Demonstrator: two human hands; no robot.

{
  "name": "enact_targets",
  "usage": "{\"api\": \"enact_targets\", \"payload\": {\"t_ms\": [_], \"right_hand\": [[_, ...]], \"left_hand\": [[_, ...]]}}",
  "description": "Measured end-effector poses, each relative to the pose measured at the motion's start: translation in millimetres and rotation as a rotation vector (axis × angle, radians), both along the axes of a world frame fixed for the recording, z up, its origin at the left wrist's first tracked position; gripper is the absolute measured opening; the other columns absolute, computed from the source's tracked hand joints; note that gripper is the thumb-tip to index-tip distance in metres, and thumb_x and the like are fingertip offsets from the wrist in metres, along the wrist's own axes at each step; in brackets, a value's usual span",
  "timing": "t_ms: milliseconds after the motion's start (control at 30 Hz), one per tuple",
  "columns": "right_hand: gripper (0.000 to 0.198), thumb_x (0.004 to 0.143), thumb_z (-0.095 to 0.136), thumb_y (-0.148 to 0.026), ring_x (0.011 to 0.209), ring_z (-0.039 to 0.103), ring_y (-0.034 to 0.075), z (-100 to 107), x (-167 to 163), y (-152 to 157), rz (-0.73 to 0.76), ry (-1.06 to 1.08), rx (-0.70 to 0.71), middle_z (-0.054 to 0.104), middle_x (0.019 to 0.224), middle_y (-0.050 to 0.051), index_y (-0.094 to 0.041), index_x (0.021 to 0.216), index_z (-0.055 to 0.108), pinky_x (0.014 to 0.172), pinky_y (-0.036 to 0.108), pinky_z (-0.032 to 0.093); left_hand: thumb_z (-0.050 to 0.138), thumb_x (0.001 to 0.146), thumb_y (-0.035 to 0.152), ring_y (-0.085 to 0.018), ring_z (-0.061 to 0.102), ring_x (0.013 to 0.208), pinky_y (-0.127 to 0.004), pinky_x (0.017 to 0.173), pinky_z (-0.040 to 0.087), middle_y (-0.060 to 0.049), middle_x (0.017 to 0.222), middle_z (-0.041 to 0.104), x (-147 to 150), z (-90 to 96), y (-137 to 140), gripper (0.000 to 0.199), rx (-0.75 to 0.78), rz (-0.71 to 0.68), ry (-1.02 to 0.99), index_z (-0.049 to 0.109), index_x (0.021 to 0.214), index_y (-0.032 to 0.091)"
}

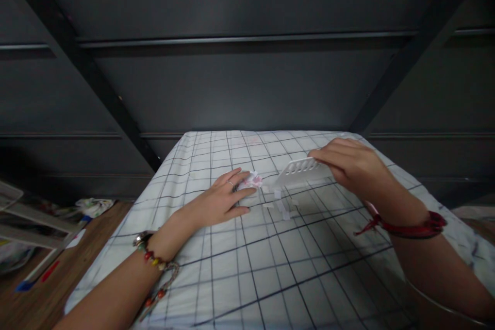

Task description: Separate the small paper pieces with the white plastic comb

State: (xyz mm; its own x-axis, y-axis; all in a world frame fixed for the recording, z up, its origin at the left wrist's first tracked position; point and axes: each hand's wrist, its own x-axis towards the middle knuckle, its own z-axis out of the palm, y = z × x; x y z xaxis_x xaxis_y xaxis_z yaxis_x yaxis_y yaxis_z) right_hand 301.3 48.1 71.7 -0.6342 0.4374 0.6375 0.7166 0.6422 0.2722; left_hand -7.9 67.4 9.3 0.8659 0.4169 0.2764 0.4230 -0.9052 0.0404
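My right hand (350, 165) grips a thin white panel (299, 172) with a row of oval holes along its upper edge. The panel is tilted, its lower left edge close to the cloth. Small white paper scraps (284, 208) lie beneath and in front of that edge. To their left, my left hand (224, 197) reaches in with its fingers stretched apart. Its fingertips touch a crumpled white piece with pink marks (253, 180), which looks like paper; the fingers partly cover it.
A white cloth with dark grid lines (232, 268) covers the surface under both hands. Dark grey panels (232, 87) with metal rails rise directly behind it. On the wooden floor at left stand a pale frame (38, 224) and a crumpled bag (95, 206).
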Motion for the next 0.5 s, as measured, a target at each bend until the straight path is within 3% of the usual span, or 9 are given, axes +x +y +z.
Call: {"api": "enact_targets", "payload": {"t_ms": [167,267,500], "right_hand": [[0.035,0.077,0.04,0.002,0.072,0.057,0.018,-3.7,-8.9,-1.3,-0.125,-0.02,0.092,0.066,0.078,0.005,-0.016,0.094,0.064,0.067,0.032,0.046],[0.032,0.076,0.041,0.002,0.072,0.058,0.018,2.6,-4.8,-4.7,-0.055,0.029,0.098,0.066,0.076,0.004,-0.015,0.093,0.063,0.067,0.032,0.047],[0.025,0.082,0.042,-0.007,0.068,0.059,0.015,16.3,7.6,-9.8,0.069,0.022,-0.045,0.064,0.071,-0.001,-0.023,0.086,0.06,0.066,0.028,0.047]], "left_hand": [[0.048,0.094,0.043,-0.035,0.025,0.132,-0.053,0.106,0.03,-0.014,0.139,0.034,-0.5,-0.3,-0.1,0.043,-0.014,0.006,-0.009,0.044,0.13,0.02],[0.049,0.093,0.042,-0.035,0.025,0.132,-0.053,0.106,0.029,-0.014,0.139,0.034,-0.6,0.8,-0.3,0.043,-0.019,0.009,-0.011,0.046,0.129,0.018],[0.048,0.094,0.042,-0.037,0.026,0.131,-0.054,0.105,0.029,-0.018,0.137,0.034,-0.4,2.2,-0.5,0.044,-0.006,0.002,0.014,0.047,0.129,0.014]]}}
